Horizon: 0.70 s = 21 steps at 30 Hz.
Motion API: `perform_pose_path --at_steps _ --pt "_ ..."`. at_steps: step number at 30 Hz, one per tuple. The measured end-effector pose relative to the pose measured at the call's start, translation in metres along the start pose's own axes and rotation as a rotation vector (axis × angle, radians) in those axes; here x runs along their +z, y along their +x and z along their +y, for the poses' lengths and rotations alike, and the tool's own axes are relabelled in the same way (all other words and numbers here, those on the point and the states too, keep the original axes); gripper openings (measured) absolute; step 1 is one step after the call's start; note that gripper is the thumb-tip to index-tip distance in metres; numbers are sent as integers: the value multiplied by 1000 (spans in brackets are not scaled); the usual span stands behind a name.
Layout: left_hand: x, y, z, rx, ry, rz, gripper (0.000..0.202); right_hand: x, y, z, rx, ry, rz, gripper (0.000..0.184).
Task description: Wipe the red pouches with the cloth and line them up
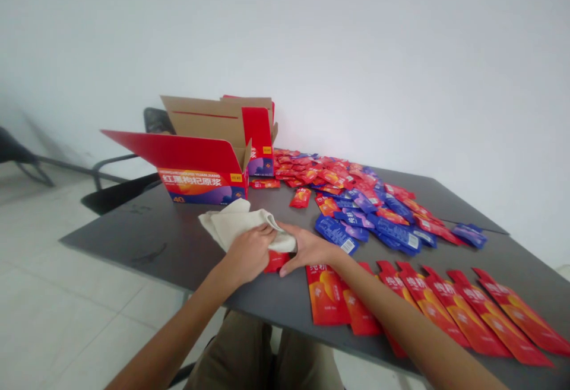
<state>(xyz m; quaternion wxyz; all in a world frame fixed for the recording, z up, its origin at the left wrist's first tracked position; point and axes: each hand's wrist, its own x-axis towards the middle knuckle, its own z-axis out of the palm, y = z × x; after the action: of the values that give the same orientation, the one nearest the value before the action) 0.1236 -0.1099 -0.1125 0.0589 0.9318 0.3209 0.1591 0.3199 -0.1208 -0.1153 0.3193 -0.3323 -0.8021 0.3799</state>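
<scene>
A cream cloth (pixel 236 224) lies bunched over the table's near edge area, with my left hand (pixel 252 253) closed on its right part. Beneath the cloth and between my hands, part of a red sachet (pixel 276 261) shows; the rest of it is covered. My right hand (pixel 309 247) curves around the sachet's right side, thumb at its lower edge and fingertips partly hidden at the cloth. Just right of that hand, several red sachets (pixel 328 296) lie in a slanted row along the front of the table, some behind my right forearm.
Two open cartons stand at the back left: a nearer red one (pixel 202 185) with raised flaps and another (pixel 260 140) behind it. A heap of red and blue sachets (pixel 342 185) spreads across the dark table (pixel 164 232). A black chair (pixel 120 194) stands beyond the left edge.
</scene>
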Motion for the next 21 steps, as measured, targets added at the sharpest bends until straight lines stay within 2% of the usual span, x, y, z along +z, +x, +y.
perform_pose_path --at_steps 5,8,12,18,21 --pt "11 -22 16 177 -13 -22 59 1 -1 2 75 41 -30 97" --pt "8 -16 10 117 -18 -1 58 0 -2 1 73 23 -20 96" --pt "2 2 -1 -1 10 11 54 0 0 -2 4 -8 18 107" --pt "14 -23 19 133 -2 -4 57 1 -1 2 66 30 -31 100" --pt "9 -17 14 96 -26 -2 57 1 -1 2 57 8 -22 99"
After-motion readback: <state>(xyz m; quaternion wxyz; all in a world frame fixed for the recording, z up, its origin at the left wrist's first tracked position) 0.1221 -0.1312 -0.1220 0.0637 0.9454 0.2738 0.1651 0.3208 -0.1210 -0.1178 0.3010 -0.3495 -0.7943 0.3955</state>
